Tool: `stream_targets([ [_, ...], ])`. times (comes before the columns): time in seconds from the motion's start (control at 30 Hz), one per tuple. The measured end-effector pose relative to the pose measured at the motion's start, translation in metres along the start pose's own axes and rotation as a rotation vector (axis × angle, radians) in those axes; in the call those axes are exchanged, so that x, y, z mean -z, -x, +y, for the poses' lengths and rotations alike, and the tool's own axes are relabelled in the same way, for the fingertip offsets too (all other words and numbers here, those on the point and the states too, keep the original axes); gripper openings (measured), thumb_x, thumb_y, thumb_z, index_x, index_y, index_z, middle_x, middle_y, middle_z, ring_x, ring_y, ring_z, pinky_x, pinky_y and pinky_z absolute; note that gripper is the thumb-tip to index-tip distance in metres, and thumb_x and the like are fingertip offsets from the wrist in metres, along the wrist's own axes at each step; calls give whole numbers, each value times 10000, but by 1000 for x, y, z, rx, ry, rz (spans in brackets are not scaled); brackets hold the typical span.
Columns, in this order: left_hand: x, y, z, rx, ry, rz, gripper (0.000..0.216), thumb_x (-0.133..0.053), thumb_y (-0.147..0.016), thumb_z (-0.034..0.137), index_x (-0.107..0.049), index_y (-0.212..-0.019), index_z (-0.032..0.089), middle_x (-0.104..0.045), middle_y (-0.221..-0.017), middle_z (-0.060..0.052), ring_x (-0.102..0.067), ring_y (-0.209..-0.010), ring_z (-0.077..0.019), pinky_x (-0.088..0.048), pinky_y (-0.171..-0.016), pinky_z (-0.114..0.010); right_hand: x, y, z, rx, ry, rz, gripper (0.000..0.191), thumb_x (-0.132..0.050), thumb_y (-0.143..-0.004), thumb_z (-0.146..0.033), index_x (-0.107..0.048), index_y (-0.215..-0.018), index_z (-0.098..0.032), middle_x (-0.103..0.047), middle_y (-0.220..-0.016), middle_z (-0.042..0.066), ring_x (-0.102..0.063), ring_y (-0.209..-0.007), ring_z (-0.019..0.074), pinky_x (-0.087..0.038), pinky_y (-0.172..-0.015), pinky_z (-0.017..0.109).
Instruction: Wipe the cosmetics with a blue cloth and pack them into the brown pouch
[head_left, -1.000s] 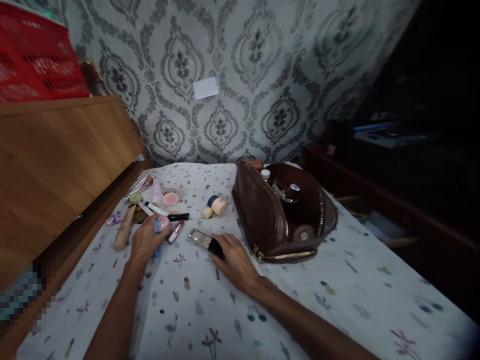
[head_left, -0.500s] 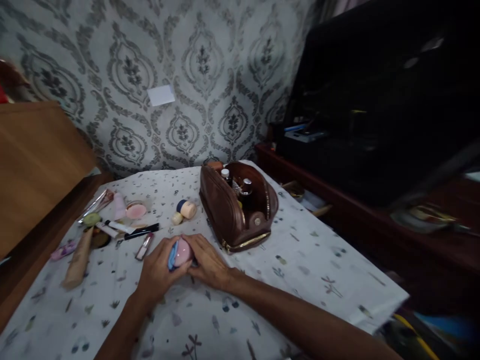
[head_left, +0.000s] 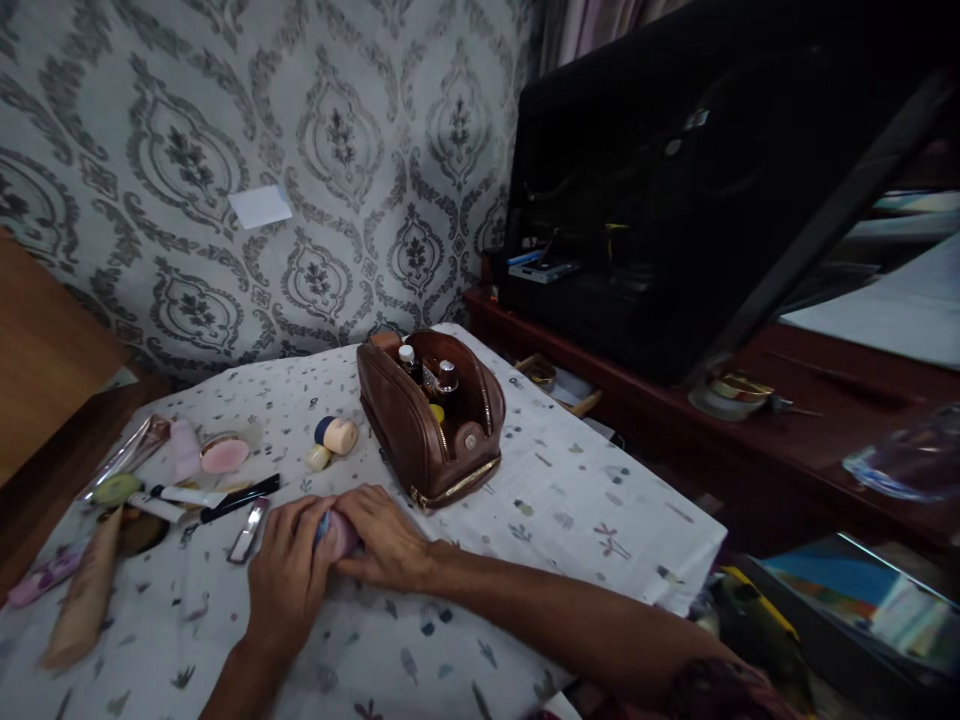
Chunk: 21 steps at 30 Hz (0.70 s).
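Note:
Both of my hands meet over a small pink and blue item (head_left: pixel 335 531) on the patterned bedsheet (head_left: pixel 570 500). My left hand (head_left: pixel 289 580) wraps its fingers around the item's left side. My right hand (head_left: pixel 382 545) closes over its right side, hiding most of it. Just beyond my hands stands an open brown leather cosmetic bag (head_left: pixel 427 425) with small bottles upright inside.
Loose cosmetics lie to the left: a beige tube (head_left: pixel 82 600), a pink compact (head_left: pixel 223 455), a black pencil (head_left: pixel 240 497), a small lip gloss (head_left: pixel 247 517), a blue-capped jar (head_left: pixel 337 435). A dark wooden ledge (head_left: pixel 675 400) with clutter runs along the right. Patterned wallpaper is behind.
My left hand carried the pink item from the cosmetics pile to the middle, and my right hand left the compact with the black cap and joined it. The view swung right.

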<state>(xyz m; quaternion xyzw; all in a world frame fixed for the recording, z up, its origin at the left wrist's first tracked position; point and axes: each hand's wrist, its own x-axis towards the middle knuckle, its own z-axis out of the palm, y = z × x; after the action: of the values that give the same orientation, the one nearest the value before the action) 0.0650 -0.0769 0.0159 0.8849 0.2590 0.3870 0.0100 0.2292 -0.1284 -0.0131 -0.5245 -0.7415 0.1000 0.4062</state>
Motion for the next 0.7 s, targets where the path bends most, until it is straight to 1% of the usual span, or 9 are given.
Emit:
stream_targets([
  [0.07,-1,0,-5,165,126,-50,304,-448,-955,385,-667,-1118,253,-701,-1081,-79,-636,-1023,-269,-499,-928,-413,2,0,1,33,-31,-4,603,-774,-768,-494,-549,-1219,-164,-676,-1146,118,-605,-1073,262,-453,-965,401],
  [0.17,1,-3,-11,449,361,-71,362,-449,-939,509,-694,-1036,260,-726,-1054,-63,-662,-1024,-268,-539,-910,-403,3,0,1,41,-82,-16,657,-796,-743,-512,-553,-1258,-185,-677,-1179,111,-608,-1102,259,-447,-990,401],
  [0.23,3,-6,-11,613,490,-65,429,-479,-893,606,-714,-976,257,-741,-1036,-62,-673,-1025,-278,-544,-933,-408,2,0,0,24,-124,-9,672,-800,-737,-514,-557,-1278,-199,-673,-1196,109,-608,-1119,258,-450,-994,406],
  [0.3,4,-9,-8,756,608,-62,502,-525,-823,695,-723,-941,249,-749,-1025,-65,-675,-1032,-291,-548,-940,-412,2,0,-1,13,-176,25,686,-810,-725,-507,-566,-1288,-200,-663,-1215,113,-595,-1152,257,-458,-995,400],
  [0.4,3,-11,-1,978,832,-41,579,-596,-724,760,-716,-928,231,-756,-988,-69,-683,-1014,-296,-575,-890,-400,4,-1,-2,28,-243,68,738,-825,-712,-499,-555,-1332,-204,-628,-1297,128,-543,-1253,261,-440,-1044,406],
  [0.47,2,-11,5,1142,983,-43,567,-636,-692,741,-706,-904,219,-758,-916,-70,-699,-963,-295,-597,-826,-398,5,-1,-2,26,-261,58,790,-826,-713,-502,-522,-1384,-214,-591,-1366,139,-488,-1333,269,-406,-1091,426],
  [0.57,0,-11,13,1354,1133,-84,477,-636,-732,655,-691,-897,211,-747,-808,-67,-720,-859,-284,-614,-723,-399,7,-1,-3,-6,-249,18,856,-829,-704,-526,-490,-1428,-218,-555,-1415,154,-409,-1413,281,-367,-1135,444],
  [0.63,-1,-13,16,1434,1203,-78,408,-624,-776,580,-683,-923,203,-744,-795,-63,-728,-824,-268,-619,-696,-389,7,0,-4,-8,-238,5,862,-822,-713,-532,-482,-1437,-212,-550,-1419,157,-395,-1425,281,-355,-1149,448],
  [0.7,-2,-14,17,1448,1262,-26,344,-628,-800,502,-680,-941,193,-751,-833,-61,-731,-845,-249,-623,-725,-373,6,1,-5,10,-234,21,847,-804,-737,-528,-469,-1444,-204,-547,-1419,158,-408,-1414,279,-356,-1153,454],
])
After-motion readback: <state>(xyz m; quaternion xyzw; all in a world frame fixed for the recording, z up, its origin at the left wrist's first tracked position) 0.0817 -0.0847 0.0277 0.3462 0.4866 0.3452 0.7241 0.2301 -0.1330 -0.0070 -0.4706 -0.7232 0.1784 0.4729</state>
